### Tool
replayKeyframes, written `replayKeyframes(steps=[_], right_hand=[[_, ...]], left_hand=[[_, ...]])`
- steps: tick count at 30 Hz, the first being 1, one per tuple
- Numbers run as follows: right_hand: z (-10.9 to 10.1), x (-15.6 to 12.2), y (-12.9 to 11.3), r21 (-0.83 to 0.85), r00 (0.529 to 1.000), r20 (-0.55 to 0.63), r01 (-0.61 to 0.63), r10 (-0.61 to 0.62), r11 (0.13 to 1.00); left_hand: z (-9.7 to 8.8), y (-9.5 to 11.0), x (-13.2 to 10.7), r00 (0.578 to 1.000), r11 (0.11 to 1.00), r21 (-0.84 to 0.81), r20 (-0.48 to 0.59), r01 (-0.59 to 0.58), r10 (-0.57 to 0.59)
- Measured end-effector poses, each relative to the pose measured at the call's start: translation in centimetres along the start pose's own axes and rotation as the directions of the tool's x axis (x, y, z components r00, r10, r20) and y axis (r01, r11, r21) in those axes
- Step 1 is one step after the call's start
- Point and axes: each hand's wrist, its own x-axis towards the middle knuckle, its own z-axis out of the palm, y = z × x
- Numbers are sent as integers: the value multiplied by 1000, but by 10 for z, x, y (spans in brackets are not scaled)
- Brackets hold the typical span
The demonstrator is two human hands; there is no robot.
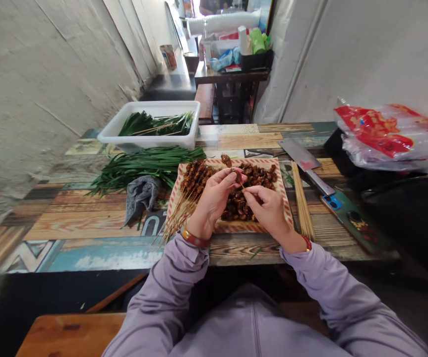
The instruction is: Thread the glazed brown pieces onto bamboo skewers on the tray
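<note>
Over a red-and-white striped tray (269, 227), my left hand (215, 193) pinches a small dark brown glossy piece (238, 174), which looks like a silkworm pupa. My right hand (268, 208) is closed on a thin bamboo skewer (242, 186), its tip at that piece. Many loose brown pieces (236, 210) lie on the tray beneath and behind my hands. Filled skewers (195, 178) are stacked at the tray's left, their bare sticks (178, 210) pointing toward me. Another brown piece (226, 160) shows just beyond my left fingertips.
Bare skewers (303, 203) lie right of the tray, beside a cleaver (303, 156) and a phone (349, 220). Left are a grey cloth (141, 196), long green leaves (143, 166) and a white plastic tub (149, 144) of greens. Red-and-clear plastic packaging (388, 134) sits at far right.
</note>
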Motion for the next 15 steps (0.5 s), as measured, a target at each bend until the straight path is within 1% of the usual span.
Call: replayKeyframes(steps=[5,12,15], right_hand=[[0,0,-1,-25,1000,-19,12,-12,1000],[-3,2,-5,-26,999,-35,-23,22,999],[-3,2,-5,-35,1000,-15,-18,17,999]], left_hand=[[1,-4,0,1000,1000,27,18,8,-9],[4,-8,-3,998,996,77,48,38,-42],[0,-4,-1,999,995,92,15,33,-35]])
